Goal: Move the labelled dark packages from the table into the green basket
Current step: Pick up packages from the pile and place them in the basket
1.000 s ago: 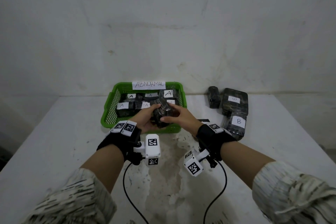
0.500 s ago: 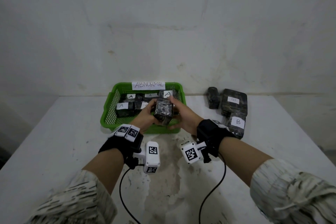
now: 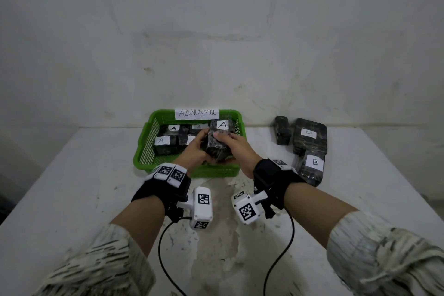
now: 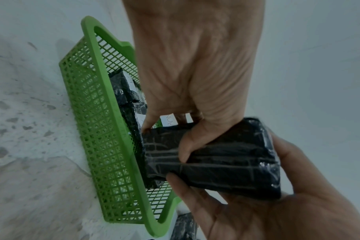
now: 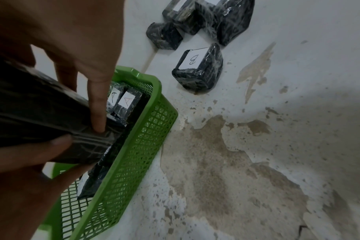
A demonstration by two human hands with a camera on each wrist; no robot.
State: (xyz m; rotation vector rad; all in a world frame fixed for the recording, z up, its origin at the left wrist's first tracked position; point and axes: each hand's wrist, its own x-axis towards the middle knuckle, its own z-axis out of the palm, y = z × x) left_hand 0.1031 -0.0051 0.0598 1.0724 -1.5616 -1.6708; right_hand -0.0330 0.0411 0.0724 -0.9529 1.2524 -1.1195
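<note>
A dark wrapped package (image 3: 217, 150) hangs over the front right part of the green basket (image 3: 143, 144), held from both sides. My left hand (image 3: 195, 149) grips its left side, thumb across the wrapping (image 4: 187, 146). My right hand (image 3: 236, 149) grips its right side, with a finger pressed on the package (image 5: 41, 116). No label shows on the held package (image 4: 226, 162). Several packages marked A (image 3: 161, 140) lie inside the basket (image 5: 138, 154). On the table to the right sit a package marked B (image 3: 312, 166), a larger labelled one (image 3: 310, 137) and a small dark one (image 3: 282, 130).
A paper sign reading ABNORMAL (image 3: 197, 113) is fixed to the basket's back rim. The white table (image 3: 72, 187) has worn brown patches (image 5: 216, 154) in front of the basket. A wall stands right behind the table. Camera cables trail from both wrists toward me.
Both hands have turned the package so it stands more on end, and the right hand has slid from its top to its right side. The package stays over the basket's front right.
</note>
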